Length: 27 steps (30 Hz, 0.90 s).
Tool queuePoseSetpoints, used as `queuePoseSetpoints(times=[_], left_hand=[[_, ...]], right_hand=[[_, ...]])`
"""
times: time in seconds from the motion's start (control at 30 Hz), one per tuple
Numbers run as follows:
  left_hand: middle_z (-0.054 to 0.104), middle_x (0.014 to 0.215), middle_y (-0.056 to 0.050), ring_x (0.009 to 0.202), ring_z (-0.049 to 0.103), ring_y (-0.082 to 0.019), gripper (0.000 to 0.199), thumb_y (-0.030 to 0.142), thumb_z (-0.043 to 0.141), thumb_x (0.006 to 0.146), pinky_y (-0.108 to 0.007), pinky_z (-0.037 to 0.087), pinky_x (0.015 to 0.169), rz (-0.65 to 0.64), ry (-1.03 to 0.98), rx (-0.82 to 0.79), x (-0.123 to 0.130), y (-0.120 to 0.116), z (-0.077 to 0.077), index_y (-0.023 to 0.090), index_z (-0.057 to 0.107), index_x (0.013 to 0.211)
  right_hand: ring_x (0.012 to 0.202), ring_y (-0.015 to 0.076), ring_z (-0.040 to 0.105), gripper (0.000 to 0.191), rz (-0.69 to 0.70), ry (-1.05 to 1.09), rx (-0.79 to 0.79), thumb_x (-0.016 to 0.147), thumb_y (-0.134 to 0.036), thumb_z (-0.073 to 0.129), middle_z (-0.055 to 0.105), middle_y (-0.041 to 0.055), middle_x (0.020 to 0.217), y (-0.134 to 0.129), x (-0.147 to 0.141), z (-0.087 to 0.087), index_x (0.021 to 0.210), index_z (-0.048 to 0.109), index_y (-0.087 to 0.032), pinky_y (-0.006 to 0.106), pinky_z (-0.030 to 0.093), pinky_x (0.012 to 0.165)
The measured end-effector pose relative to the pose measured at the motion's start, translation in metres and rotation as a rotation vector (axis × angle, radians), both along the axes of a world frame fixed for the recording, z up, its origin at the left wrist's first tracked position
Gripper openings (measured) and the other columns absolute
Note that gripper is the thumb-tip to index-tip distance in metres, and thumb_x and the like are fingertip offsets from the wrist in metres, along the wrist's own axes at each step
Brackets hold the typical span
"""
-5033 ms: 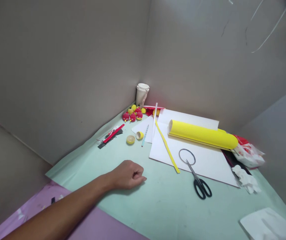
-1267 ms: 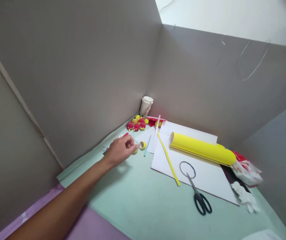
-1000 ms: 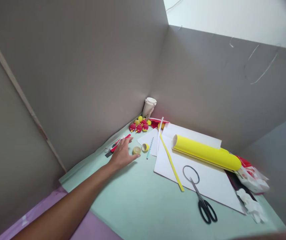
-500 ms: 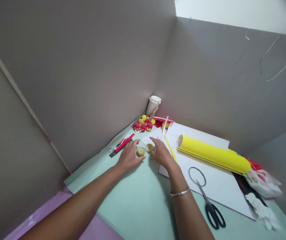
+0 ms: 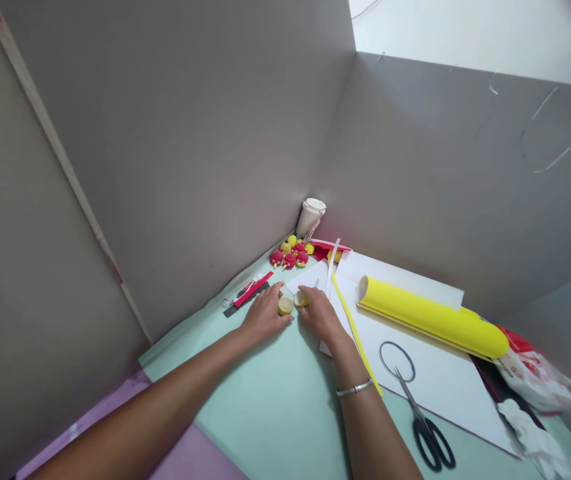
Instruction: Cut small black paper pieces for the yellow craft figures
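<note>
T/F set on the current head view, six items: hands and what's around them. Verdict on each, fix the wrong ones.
1. The left hand is curved around the round yellowish piece. True.
2. The silver bracelet is on the left wrist. False: it is on the right one.
3. The scissors reach with their tip across the edge of the dark ring. True.
4. The right hand is at the scissors. False: it is at the small yellow tube.
5. The large yellow roll lies on white sheets. True.
6. The white cup lies on its side. False: it stands upright in the corner.
</note>
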<state>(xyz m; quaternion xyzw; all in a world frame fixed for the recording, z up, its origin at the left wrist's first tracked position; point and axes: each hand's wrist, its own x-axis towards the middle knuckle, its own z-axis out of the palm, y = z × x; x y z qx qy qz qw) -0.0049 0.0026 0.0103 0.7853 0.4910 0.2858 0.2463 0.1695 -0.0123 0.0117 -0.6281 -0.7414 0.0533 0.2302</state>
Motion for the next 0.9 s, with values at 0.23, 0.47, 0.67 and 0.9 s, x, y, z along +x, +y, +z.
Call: queuePoseSetpoints(times=[0.23,0.47,0.67,0.9], left_hand=[[0.063,0.112,-0.010,0.109,0.058,-0.027,0.070,0.028,0.066,0.072,-0.035,0.044,0.089,0.000,-0.015,0.012,0.004,0.019,0.002,0.017,0.040,0.136],[0.062,0.118,-0.008,0.103,0.060,-0.023,0.074,0.029,0.071,0.071,-0.030,0.044,0.085,0.089,-0.091,-0.045,0.027,0.061,0.003,0.020,0.036,0.136],[0.063,0.117,-0.008,0.102,0.060,-0.021,0.072,0.023,0.072,0.069,-0.028,0.044,0.081,0.102,-0.091,-0.072,0.041,0.074,-0.008,0.019,0.040,0.133],[0.063,0.118,-0.008,0.105,0.059,-0.023,0.072,0.026,0.070,0.069,-0.030,0.043,0.084,0.093,-0.041,-0.036,0.041,0.074,-0.012,0.019,0.040,0.135]], right_hand=[[0.113,0.0263,0.052,0.050,-0.070,0.047,0.047,0.081,-0.013,0.055,0.062,0.0147,0.119,0.006,0.007,-0.009,0.131,0.052,-0.012,0.038,0.042,0.095],[0.108,0.0282,0.054,0.049,-0.137,0.078,0.111,0.082,-0.015,0.055,0.063,0.0151,0.114,0.013,0.014,-0.021,0.131,0.053,-0.012,0.039,0.044,0.094],[0.108,0.0288,0.054,0.049,-0.147,0.108,0.164,0.082,-0.015,0.055,0.063,0.0143,0.113,0.019,0.017,-0.028,0.131,0.053,-0.013,0.040,0.044,0.095],[0.109,0.0289,0.056,0.050,-0.135,0.170,0.202,0.082,-0.018,0.056,0.064,0.0145,0.115,0.023,0.017,-0.032,0.132,0.054,-0.013,0.042,0.044,0.097]])
